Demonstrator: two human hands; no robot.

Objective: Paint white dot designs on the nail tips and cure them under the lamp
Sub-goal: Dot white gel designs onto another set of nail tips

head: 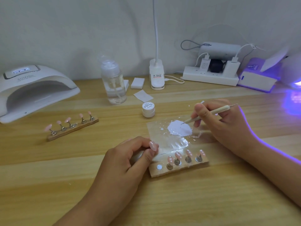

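Your left hand (130,160) pinches one pink nail tip (154,146), its stand mostly hidden by your fingers. Your right hand (228,121) grips the dotting pen (211,112), its point in the white gel puddle (180,128) at 12 o'clock of the wooden holder (162,172) carrying four dotted tips. The curing lamp (32,88) at 10 o'clock reads "SUN", the rest blurred. The jar (148,109) lid seems to read "Painted". The violet-lit lamp (293,75) at 2 o'clock is cut off.

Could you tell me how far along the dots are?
Done: four tips on the near stand carry white dots. In hand: left hand holds the fifth tip; right hand dips the dotting tool in white paint. Left: five tips on the far stand look plain; lamp curing.
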